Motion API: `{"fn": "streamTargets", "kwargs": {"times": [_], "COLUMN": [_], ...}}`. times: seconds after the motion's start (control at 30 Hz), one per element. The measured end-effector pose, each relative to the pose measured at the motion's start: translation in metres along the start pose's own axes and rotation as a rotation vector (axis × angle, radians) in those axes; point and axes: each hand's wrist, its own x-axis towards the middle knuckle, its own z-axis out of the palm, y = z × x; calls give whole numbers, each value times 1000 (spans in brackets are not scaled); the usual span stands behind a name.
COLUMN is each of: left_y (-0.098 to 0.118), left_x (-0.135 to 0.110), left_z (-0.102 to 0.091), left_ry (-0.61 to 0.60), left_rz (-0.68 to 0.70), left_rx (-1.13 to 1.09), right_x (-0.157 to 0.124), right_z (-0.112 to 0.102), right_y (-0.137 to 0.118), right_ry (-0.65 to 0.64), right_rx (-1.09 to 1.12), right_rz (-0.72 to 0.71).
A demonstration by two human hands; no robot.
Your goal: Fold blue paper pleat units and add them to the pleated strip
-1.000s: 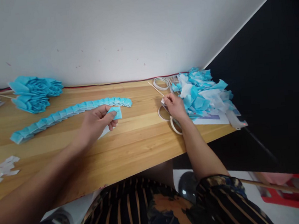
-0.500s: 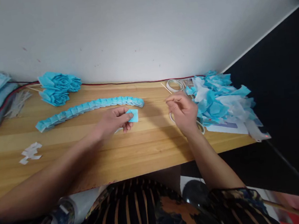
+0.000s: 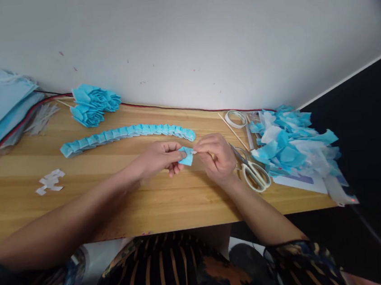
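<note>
So both hands meet over the middle of the desk [image 3: 169, 203], just above the wood. The left hand [image 3: 160, 157] has a small blue paper piece [image 3: 187, 157] pinched between thumb and forefinger, fingers [image 3: 177, 153] closed narrow on its left edge. The right hand [image 3: 216, 157] comes in from the other side, its fingers [image 3: 202, 150] closed tight on the right edge. There might be a tiny white bit at those tips, maybe tape, but it's too small to tell.

Held from 2 sides like that, the piece sits stretched and steady between the fingertips, which I'd guess is the point of the grip: thin paper flops otherwise. It lies right between the 2 pinches, touching both and lifted slightly off the desk.

Everything else is parked within reach. A long pleated blue strip [image 3: 124, 133] lies just behind the hands, and a blue paper rosette [image 3: 93, 103] sits near the wall. Scissors [image 3: 255, 173], a thin wooden stick [image 3: 233, 132] and a tape roll [image 3: 236, 118] lie right of the right hand, next to a heap of blue and white scraps [image 3: 291, 143]. Some white offcuts [image 3: 50, 182] sit well off to the left.
</note>
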Motion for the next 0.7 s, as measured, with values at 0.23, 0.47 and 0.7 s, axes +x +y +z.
{"fn": "streamTargets", "kwargs": {"times": [0.23, 0.47, 0.7], "left_y": [-3, 0, -6], "left_x": [1, 1, 4], "left_z": [2, 4, 2], "left_ry": [12, 27, 9], "left_rz": [-30, -47, -9], "left_rx": [9, 13, -3], "right_x": [-5, -6, -7], "right_z": [-1, -1, 1], "right_y": [-3, -2, -1], "right_ry": [3, -9, -27], "right_rx": [-202, -254, -247], "right_rz": [19, -33, -42]}}
